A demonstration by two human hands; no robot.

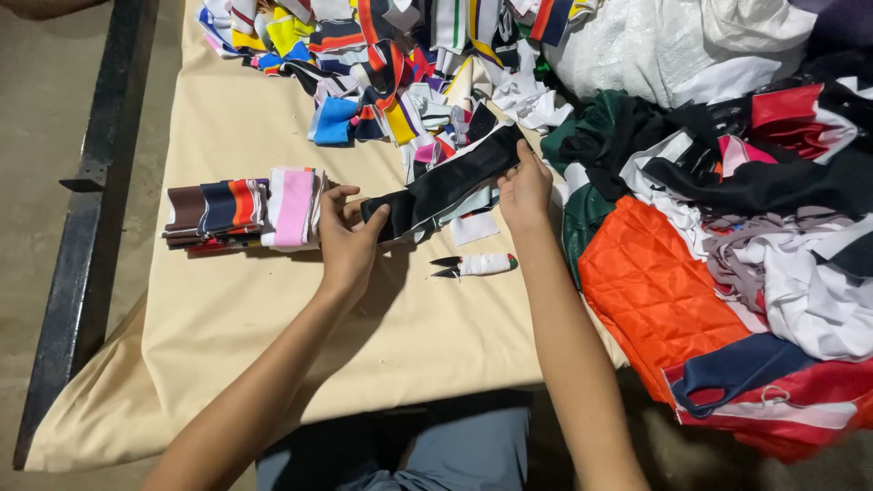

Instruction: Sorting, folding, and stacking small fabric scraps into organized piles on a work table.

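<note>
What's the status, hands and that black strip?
Left hand and right hand each grip an end of the black fabric strip, stretched over the table. Thread snips just below. Nothing blocking.

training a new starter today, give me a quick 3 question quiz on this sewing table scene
1. True or false: both hands hold the black strip.
2. What lies on the cloth just below the strip? A) thread snips B) a ruler C) a phone
3. Which hand is nearer the folded stack?

Key:
1. True: left hand at one end, right hand at the other.
2. A, the thread snips.
3. The left hand.
</note>
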